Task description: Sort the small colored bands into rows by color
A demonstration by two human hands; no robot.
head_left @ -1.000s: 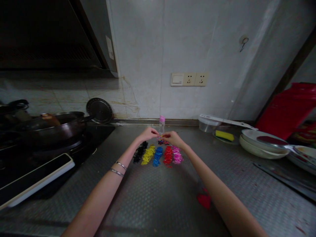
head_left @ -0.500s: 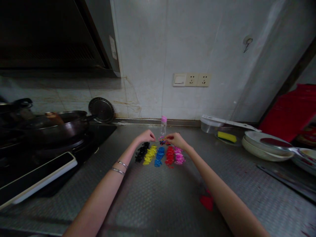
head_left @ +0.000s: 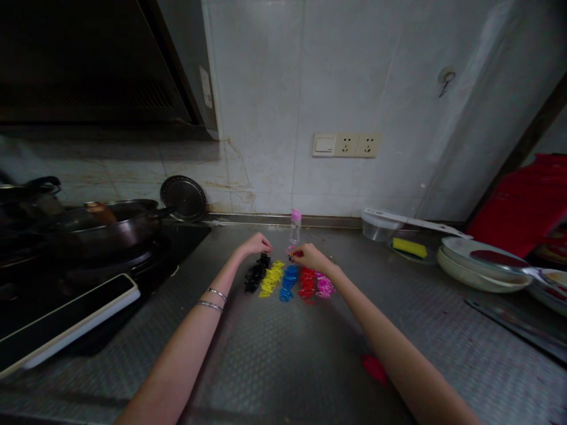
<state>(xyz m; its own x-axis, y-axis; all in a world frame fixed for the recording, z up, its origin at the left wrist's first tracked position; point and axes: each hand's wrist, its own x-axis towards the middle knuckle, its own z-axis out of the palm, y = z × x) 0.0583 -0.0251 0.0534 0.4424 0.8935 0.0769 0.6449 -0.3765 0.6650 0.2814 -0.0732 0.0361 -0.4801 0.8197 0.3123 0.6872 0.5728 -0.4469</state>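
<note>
Item, left hand (head_left: 256, 243): fingers curling loosely downward, hovering just behind the black pile (head_left: 256, 276) of small elastic bands; whether it is gripping a band I cannot tell. Item, right hand (head_left: 310, 257): thumb and forefinger pinching at the mixed heap (head_left: 291, 254) of bands lying just before the pink-capped bottle (head_left: 295, 226). A second ago both hands were meeting fingertip to fingertip in front of that bottle; now they are parting, the left swinging out toward the black end of the row and the right dropping to the heap. The sorting is carrying on band by band. Lying beside the black pile on the steel countertop (head_left: 283, 354): yellow pile (head_left: 271, 278), blue pile (head_left: 287, 282), red pile (head_left: 306, 283) and pink pile (head_left: 325, 285). Standing further out: a wok (head_left: 110, 221) at the left, stacked plates (head_left: 478, 268) at the right.
</note>
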